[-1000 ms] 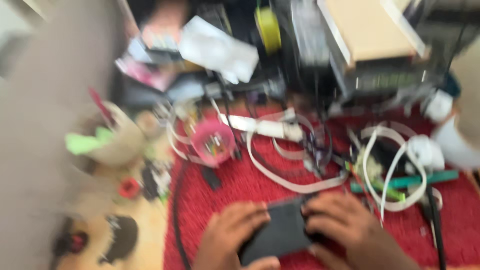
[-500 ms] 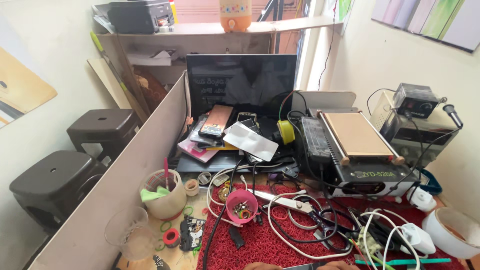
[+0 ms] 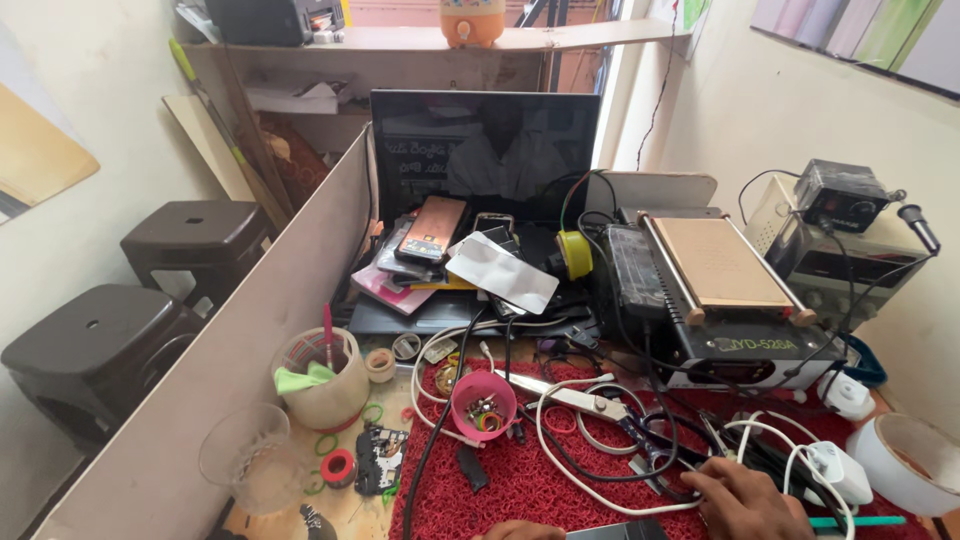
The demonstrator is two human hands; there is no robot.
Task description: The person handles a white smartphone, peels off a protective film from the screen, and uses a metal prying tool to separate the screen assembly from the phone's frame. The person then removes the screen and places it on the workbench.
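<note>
Only the top edge of a dark phone shows at the bottom of the view, lying over the red mat. My left hand is at the phone's left end, and just its knuckles are visible. My right hand grips the phone's right end, its fingers resting among white and black cables. A pair of scissors and a small pink cup of small parts lie just beyond the hands.
A heating-plate machine and a power supply stand at the right. A dark monitor is at the back, with stacked phones before it. At the left are a partition board, a cream cup, a glass and dark stools.
The view has tilted up from the mat to the whole desk. My hands and the phone have slid down to the bottom edge, still together.
</note>
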